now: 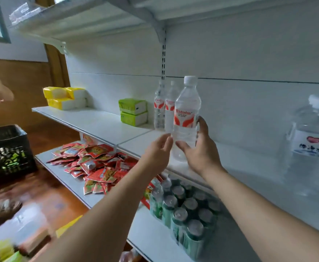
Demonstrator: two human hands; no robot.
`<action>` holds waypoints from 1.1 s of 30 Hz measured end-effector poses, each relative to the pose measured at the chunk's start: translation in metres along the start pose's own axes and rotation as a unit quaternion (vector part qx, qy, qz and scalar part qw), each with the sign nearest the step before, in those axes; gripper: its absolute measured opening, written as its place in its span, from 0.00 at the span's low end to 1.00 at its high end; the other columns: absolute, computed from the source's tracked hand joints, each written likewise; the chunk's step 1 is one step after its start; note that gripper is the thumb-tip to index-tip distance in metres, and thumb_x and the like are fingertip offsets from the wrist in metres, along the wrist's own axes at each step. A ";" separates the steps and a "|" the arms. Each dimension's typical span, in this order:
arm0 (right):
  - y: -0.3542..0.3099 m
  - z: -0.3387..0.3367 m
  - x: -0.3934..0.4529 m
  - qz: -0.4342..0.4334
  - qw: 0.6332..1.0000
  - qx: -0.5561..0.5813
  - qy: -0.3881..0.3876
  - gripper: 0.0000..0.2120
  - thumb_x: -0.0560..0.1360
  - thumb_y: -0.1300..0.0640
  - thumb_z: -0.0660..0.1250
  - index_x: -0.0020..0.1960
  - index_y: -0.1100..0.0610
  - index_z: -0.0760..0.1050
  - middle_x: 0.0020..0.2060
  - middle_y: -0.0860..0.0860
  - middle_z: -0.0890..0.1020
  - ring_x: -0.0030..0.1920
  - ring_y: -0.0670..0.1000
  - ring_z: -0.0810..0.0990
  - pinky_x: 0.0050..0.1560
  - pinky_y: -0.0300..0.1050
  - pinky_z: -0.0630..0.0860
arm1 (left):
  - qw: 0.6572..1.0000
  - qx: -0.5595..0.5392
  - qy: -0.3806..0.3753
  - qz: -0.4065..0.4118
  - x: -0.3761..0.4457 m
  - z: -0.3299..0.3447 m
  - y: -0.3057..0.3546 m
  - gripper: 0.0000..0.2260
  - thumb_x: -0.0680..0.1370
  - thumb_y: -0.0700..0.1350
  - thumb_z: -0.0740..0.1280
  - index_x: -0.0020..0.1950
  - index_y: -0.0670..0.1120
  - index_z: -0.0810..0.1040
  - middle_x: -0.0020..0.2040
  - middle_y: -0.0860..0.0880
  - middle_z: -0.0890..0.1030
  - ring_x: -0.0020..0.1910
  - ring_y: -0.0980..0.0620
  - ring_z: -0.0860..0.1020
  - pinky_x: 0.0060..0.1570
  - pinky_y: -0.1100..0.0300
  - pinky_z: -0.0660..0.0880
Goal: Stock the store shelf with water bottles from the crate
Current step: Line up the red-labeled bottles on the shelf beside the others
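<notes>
Water bottle upright on shelf — right hand gripping.

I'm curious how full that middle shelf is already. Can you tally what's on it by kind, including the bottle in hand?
Small water bottles: 3, two standing, one held by the right hand
Large water jug: 1
Green packs: 2
Yellow-and-white packs: exact number unclear
Total clearly countable: 6

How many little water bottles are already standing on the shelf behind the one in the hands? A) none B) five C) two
C: two small bottles stand at the back of the shelf, behind the water bottle that the right hand grips while the left hand is open beside it.
</notes>
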State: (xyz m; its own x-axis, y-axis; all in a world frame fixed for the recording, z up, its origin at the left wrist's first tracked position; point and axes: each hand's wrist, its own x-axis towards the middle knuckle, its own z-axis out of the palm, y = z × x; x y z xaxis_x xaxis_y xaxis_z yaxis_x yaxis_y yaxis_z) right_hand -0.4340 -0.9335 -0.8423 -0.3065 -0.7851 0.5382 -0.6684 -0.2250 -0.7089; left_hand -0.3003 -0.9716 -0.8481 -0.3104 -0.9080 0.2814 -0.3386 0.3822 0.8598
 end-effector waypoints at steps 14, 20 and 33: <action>0.084 0.055 0.117 0.110 0.983 -0.144 0.036 0.34 0.75 0.49 0.73 0.74 0.56 0.60 0.67 0.56 0.77 0.65 0.60 0.76 0.61 0.49 0.73 | 0.974 0.218 -0.065 -0.015 0.137 0.039 -0.057 0.28 0.84 0.47 0.55 0.82 0.46 0.46 0.82 0.49 0.50 0.78 0.44 0.59 0.74 0.51 0.58; 0.091 0.070 0.148 0.128 0.972 -0.196 0.030 0.34 0.77 0.50 0.71 0.73 0.62 0.58 0.69 0.61 0.73 0.68 0.62 0.73 0.61 0.49 0.71 | 0.967 0.242 -0.074 0.008 0.160 0.041 -0.068 0.27 0.84 0.49 0.53 0.81 0.48 0.48 0.82 0.50 0.47 0.79 0.46 0.57 0.71 0.49 0.59; 0.103 0.089 0.158 0.120 0.960 -0.244 0.073 0.29 0.77 0.45 0.69 0.68 0.63 0.65 0.63 0.63 0.73 0.62 0.64 0.75 0.57 0.50 0.71 | 0.941 0.326 -0.075 0.045 0.176 0.045 -0.074 0.26 0.85 0.50 0.51 0.81 0.48 0.47 0.82 0.52 0.51 0.77 0.48 0.60 0.69 0.51 0.61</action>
State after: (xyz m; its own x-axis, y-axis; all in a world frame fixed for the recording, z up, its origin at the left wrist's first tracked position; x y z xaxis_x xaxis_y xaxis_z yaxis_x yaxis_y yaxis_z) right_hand -0.4909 -1.1325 -0.8708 -0.5588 -0.6833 0.4699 -0.7939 0.2768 -0.5415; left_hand -0.3692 -1.1516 -0.8815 -0.4690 -0.8511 0.2358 -0.7629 0.5249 0.3774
